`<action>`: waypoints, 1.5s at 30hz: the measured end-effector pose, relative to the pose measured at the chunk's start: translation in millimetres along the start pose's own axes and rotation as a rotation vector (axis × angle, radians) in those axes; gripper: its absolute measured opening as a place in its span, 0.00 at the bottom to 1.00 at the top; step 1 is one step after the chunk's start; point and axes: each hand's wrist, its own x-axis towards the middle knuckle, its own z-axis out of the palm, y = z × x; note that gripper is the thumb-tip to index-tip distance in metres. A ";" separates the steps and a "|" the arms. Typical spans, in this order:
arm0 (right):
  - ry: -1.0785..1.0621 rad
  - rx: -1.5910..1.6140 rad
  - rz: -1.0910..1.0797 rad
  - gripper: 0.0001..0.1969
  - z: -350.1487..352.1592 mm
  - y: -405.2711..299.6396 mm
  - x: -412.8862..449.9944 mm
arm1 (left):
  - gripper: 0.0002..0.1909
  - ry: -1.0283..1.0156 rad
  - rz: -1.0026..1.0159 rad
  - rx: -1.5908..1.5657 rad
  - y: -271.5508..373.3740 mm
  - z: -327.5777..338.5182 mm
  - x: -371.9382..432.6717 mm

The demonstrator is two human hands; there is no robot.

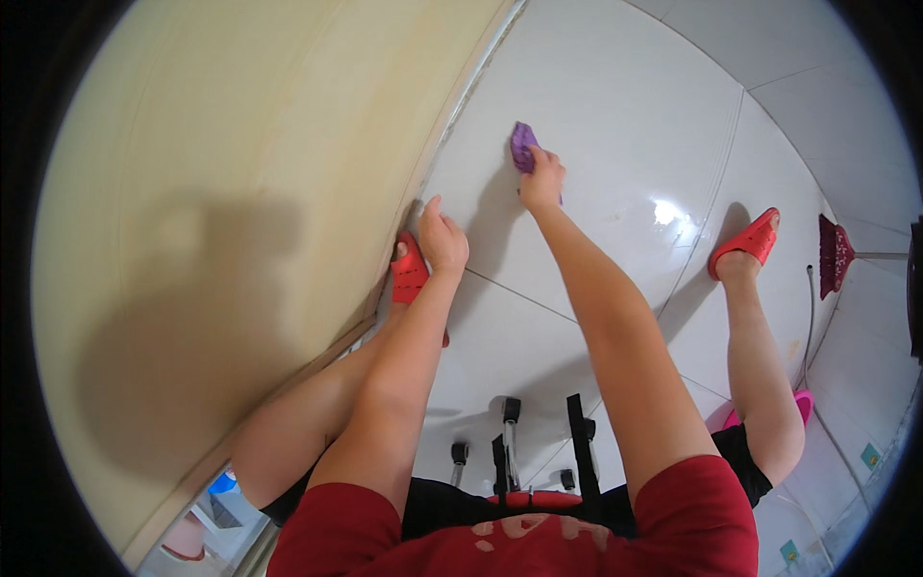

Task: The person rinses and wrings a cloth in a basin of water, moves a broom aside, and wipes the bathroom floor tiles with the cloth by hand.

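Observation:
My right hand grips a crumpled purple cloth over the white tiled floor. Most of the cloth sticks out beyond the fingers; whether it presses on the tiles, I cannot tell. My left hand holds nothing, its fingers partly bent and spread a little. It hovers close to the red slipper on my left foot, near the base of a pale wood-coloured panel.
Another red slipper is on my right foot. At the right wall lean a dark red broom and a thin grey hose. Several chrome stool legs with black tips stand beneath me. Something pink lies behind my right leg.

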 end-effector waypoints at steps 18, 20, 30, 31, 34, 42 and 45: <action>-1.281 -0.369 -0.653 0.07 -146.7 117.7 -267.9 | 0.29 -0.576 0.229 0.260 44.3 18.8 -32.7; -0.944 -0.080 -0.505 0.15 -144.1 126.7 -213.3 | 0.46 -0.891 0.072 0.522 61.2 29.6 -54.0; -0.210 -0.430 -0.049 0.23 -135.8 103.1 47.3 | 0.59 -0.952 -0.006 0.648 68.1 36.2 -57.4; -0.217 -0.430 -0.078 0.21 -131.3 107.0 34.6 | 0.61 -0.919 -0.004 0.660 64.4 38.1 -59.0; -0.274 -0.554 -0.324 0.19 -131.2 141.9 -44.9 | 0.63 -0.905 0.001 0.643 71.3 40.1 -61.8; -0.906 -0.495 -0.701 0.13 -211.1 186.9 -287.1 | 0.63 -0.893 -0.017 0.684 83.3 29.5 -59.8; -0.848 -0.257 -0.327 0.10 -210.6 194.7 -263.6 | 0.61 -0.923 -0.049 0.722 98.8 28.9 -59.6</action>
